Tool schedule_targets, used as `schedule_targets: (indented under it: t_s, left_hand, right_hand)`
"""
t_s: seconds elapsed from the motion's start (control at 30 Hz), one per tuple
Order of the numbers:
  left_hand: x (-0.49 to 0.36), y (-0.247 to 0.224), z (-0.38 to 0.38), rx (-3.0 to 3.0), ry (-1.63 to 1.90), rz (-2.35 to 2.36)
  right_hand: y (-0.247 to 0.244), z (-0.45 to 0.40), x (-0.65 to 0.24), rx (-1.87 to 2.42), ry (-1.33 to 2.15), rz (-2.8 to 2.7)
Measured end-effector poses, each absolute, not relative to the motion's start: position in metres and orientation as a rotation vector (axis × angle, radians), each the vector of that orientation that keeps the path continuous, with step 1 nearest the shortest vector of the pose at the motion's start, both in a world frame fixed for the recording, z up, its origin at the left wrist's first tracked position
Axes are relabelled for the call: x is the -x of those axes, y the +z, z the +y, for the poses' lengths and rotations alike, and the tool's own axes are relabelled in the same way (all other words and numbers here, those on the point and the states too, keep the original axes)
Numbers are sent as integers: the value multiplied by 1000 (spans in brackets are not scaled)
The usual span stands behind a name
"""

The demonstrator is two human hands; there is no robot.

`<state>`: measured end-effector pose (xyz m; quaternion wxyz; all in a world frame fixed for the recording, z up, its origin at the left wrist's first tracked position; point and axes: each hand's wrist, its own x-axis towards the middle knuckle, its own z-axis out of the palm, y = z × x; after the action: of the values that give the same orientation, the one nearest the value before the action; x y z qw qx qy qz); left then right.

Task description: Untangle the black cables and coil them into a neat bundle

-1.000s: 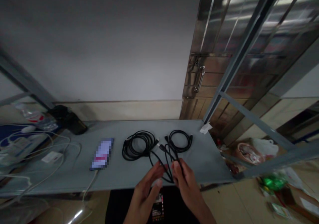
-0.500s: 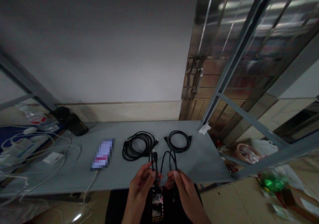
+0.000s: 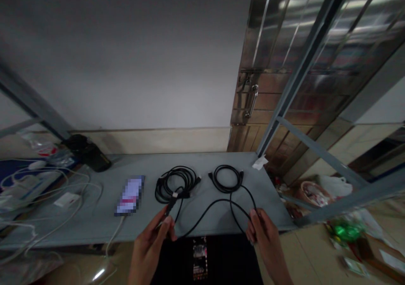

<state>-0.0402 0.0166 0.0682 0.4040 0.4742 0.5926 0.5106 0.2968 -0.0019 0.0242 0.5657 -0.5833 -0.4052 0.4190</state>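
A black cable [image 3: 209, 206] is stretched in a loose curve between my two hands near the table's front edge. My left hand [image 3: 155, 236] is closed on its plug end [image 3: 171, 202], the plug pointing up and forward. Loops of the same cable are pinched by my right hand [image 3: 264, 230], some of them arching up in front of the fingers. Just beyond my left hand lies a thick coil of black cable [image 3: 163, 198], partly overlapped by the held plug. A smaller coil of black cable [image 3: 218, 186] lies farther right, beyond my right hand.
A phone [image 3: 130, 194] with a white charging cord lies on the grey table [image 3: 104, 226]. Left are a black cup [image 3: 91, 156], a white adapter [image 3: 67, 199] and tangled white cords. Metal posts [image 3: 303, 65] frame the table; tissue [image 3: 260, 162] sits at its right corner.
My hands have moved apart, left hand leftward and right hand rightward. The cable between them has opened into a wide curve. The coils on the table have stayed in place.
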Motion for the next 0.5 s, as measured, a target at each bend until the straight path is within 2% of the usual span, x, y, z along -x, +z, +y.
schedule_targets:
  t_s: [0.13,0.33,0.5]
  left_hand:
    - [55,65,19,-1142,1328,1552]
    - [86,73,19,-840,1671,1410]
    - [122,84,16,-722,1847,1467]
  right_hand:
    - [34,-5,-313,1502,857,-987]
    - [37,-10,-356,1567,598,-894]
    - [33,-18,-388,1475,581,-825]
